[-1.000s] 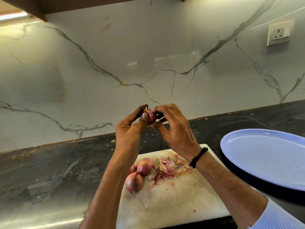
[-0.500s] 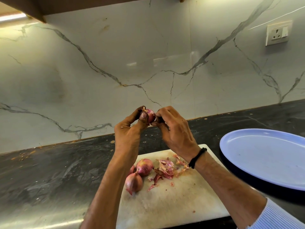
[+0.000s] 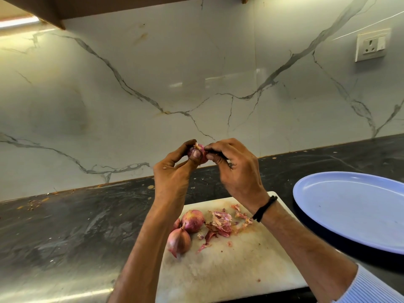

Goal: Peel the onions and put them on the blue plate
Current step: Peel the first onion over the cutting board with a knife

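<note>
- Left hand [image 3: 172,173] is gripping an onion [image 3: 197,152] above the bench, steadying it
- Right hand [image 3: 238,176] is pinching the onion's skin loose (blue plate [image 3: 349,206] waiting, right edge)

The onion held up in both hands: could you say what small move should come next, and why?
Probably the right hand peels off the papery skin showing atop the onion, which the left hand grips.

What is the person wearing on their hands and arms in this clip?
No gloves on either hand. The right hand has a black band at its wrist, and a white sleeve with fine blue stripes shows further up that arm. The left hand and forearm are bare.
</note>
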Motion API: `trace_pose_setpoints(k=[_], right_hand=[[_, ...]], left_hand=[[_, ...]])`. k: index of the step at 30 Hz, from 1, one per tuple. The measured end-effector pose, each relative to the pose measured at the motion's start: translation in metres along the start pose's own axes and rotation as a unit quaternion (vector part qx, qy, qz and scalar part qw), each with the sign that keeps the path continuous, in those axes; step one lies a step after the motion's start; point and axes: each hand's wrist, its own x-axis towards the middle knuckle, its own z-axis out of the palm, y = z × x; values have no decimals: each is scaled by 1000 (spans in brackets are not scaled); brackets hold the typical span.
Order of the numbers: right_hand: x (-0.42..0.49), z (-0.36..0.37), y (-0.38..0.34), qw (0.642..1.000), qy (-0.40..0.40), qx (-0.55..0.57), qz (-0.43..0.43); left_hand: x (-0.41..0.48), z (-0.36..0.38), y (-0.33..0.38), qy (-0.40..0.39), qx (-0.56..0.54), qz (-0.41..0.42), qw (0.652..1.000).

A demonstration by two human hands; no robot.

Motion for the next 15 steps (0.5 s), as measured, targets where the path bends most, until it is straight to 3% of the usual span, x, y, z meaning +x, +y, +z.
trace_pose_setpoints(k=[15], right_hand=[[-8, 7, -1, 997, -76, -16, 0]], left_hand=[[3, -4, -6, 7, -24, -25, 999]])
